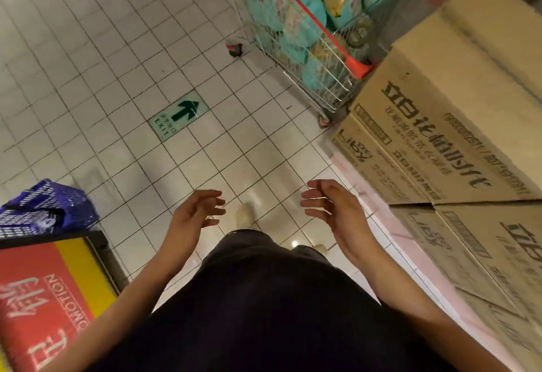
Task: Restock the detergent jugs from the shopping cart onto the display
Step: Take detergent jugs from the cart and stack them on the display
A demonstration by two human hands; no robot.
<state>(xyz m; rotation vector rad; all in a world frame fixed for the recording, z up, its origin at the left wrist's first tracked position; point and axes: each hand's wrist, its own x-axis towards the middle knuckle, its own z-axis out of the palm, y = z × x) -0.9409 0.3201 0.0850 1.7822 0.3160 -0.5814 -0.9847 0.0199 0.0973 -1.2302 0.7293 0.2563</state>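
Detergent jugs (315, 15) — teal, gold-trimmed, blurred

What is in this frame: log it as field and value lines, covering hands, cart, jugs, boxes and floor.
left hand: empty, fingers loosely curled, above the floor
right hand: empty, fingers loosely curled
shopping cart: wire, red rim, ahead to the right
detergent jugs: teal, piled in the cart, none in hand
cardboard boxes: stacked at right, next to the cart
floor: white tiles with a green exit arrow sign
left edge: blue basket beside a red promotion sign
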